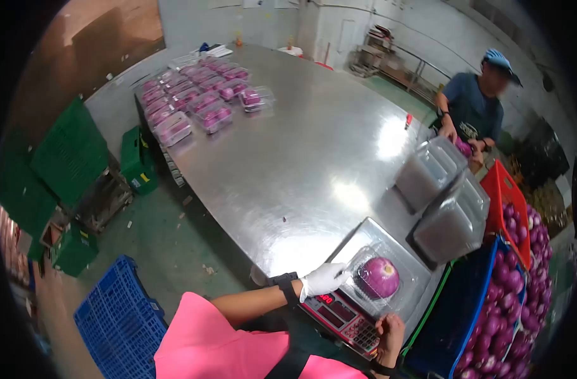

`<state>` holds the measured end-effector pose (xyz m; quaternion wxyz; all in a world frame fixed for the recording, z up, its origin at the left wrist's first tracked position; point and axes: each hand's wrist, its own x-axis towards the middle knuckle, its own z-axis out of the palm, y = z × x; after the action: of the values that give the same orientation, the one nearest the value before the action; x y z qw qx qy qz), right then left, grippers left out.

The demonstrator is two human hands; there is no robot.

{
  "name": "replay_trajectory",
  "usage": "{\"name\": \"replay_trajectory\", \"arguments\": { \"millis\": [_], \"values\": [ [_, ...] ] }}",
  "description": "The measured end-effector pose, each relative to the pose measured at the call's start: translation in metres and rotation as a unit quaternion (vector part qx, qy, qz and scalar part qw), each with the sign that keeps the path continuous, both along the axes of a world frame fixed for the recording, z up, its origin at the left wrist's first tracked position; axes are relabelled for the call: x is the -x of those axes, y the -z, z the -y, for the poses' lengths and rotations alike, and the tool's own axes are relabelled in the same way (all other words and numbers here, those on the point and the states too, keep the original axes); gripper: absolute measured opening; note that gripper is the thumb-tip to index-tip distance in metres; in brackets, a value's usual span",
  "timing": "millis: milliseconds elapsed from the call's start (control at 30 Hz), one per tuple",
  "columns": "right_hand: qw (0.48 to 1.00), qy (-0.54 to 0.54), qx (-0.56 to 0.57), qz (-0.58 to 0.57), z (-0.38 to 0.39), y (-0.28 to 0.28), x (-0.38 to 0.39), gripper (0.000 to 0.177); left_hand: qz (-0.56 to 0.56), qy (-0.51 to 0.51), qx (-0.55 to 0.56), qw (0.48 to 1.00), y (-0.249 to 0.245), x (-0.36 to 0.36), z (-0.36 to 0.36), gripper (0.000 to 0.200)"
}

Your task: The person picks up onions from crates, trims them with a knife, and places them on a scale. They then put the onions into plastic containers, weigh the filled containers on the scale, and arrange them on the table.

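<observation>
So the gloved left hand (323, 280) has its fingers nearly together at the rim of a clear tray (359, 258), can't tell if they're really pinching it. Tray's on the scale (338, 312) with one purple onion (381, 278) inside. Bare right hand (391, 330) is just beside, fingers curled loosely, can't tell if they hold anything

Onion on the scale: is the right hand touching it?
Apart. The head view shows a visible gap between the right hand, its fingers curled, and the near edge of the onion.
</observation>
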<state>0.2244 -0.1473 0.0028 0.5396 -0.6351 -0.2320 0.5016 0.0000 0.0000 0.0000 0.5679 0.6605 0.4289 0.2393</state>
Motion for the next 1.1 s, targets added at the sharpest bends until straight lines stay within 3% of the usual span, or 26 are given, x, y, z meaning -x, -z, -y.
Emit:
{"name": "replay_trajectory", "arguments": {
  "millis": [67,167,200,233,267,300,367,400,467,533,633,667,700,733,767,800,867,933,1000,1100],
  "values": [
    [0.998,0.042,-0.051,0.003,-0.008,0.014,-0.015,0.020,0.113,0.028,0.187,0.975,0.007,-0.010,-0.005,0.016],
    [0.997,-0.026,-0.071,-0.010,-0.034,0.003,0.032,0.019,0.305,-0.082,0.162,0.935,0.020,0.030,-0.010,0.017],
    [0.997,-0.035,-0.058,-0.041,-0.045,-0.003,0.053,0.022,0.316,-0.149,0.183,0.919,-0.001,0.049,-0.008,0.018],
    [0.990,-0.109,-0.076,-0.037,-0.049,0.000,0.060,0.022,0.343,-0.167,0.151,0.912,0.006,0.066,-0.009,0.016],
    [0.983,-0.133,-0.103,-0.071,-0.054,-0.014,0.075,0.024,0.292,-0.259,0.204,0.898,-0.034,0.084,-0.005,0.016],
    [0.973,-0.158,-0.131,-0.109,-0.061,-0.026,0.090,0.030,0.323,-0.298,0.043,0.897,-0.023,0.102,-0.009,0.016],
    [0.967,-0.179,-0.125,-0.129,-0.069,-0.022,0.084,0.036,0.326,-0.413,0.062,0.848,-0.031,0.155,-0.024,0.020],
    [0.972,-0.166,-0.106,-0.129,-0.071,-0.023,0.082,0.035,0.277,-0.417,-0.067,0.863,-0.024,0.186,-0.034,0.021],
    [0.977,-0.157,-0.075,-0.127,-0.073,-0.022,0.074,0.032,0.296,-0.495,-0.079,0.813,-0.030,0.234,-0.055,0.023],
    [0.980,-0.140,-0.044,-0.138,-0.074,-0.015,0.068,0.029,0.255,-0.492,-0.212,0.805,-0.012,0.291,-0.091,0.021],
    [0.983,-0.124,-0.003,-0.133,-0.076,-0.014,0.066,0.024,0.217,-0.553,-0.275,0.756,0.006,0.358,-0.147,0.023],
    [0.985,-0.120,0.005,-0.123,-0.078,-0.015,0.068,0.024,0.310,-0.558,-0.241,0.731,0.013,0.381,-0.166,0.022],
    [0.988,-0.101,0.012,-0.113,-0.077,-0.016,0.070,0.023,0.270,-0.583,-0.223,0.733,0.032,0.411,-0.184,0.016],
    [0.991,-0.084,0.031,-0.104,-0.079,-0.019,0.074,0.021,-0.022,-0.516,-0.344,0.784,0.049,0.439,-0.196,0.013],
    [0.991,-0.078,0.034,-0.103,-0.080,-0.020,0.075,0.020,0.090,-0.511,-0.299,0.801,0.066,0.450,-0.206,0.021],
    [0.991,-0.062,0.031,-0.112,-0.079,-0.020,0.076,0.021,0.358,-0.348,-0.099,0.861,0.086,0.483,-0.231,0.029],
    [0.992,-0.057,0.041,-0.104,-0.073,-0.025,0.072,0.026,0.423,-0.493,0.012,0.760,0.070,0.466,-0.253,0.029],
    [0.994,-0.015,0.033,-0.098,-0.055,-0.026,0.064,0.027,0.423,-0.555,0.099,0.710,0.064,0.427,-0.273,0.031],
    [0.993,0.009,0.035,-0.111,-0.042,-0.025,0.067,0.025,0.432,-0.479,0.144,0.751,0.065,0.371,-0.302,0.033],
    [0.994,0.017,0.002,-0.112,-0.024,-0.016,0.060,0.026,0.448,-0.188,0.176,0.856,0.049,0.220,-0.326,0.036]
  ]
}}
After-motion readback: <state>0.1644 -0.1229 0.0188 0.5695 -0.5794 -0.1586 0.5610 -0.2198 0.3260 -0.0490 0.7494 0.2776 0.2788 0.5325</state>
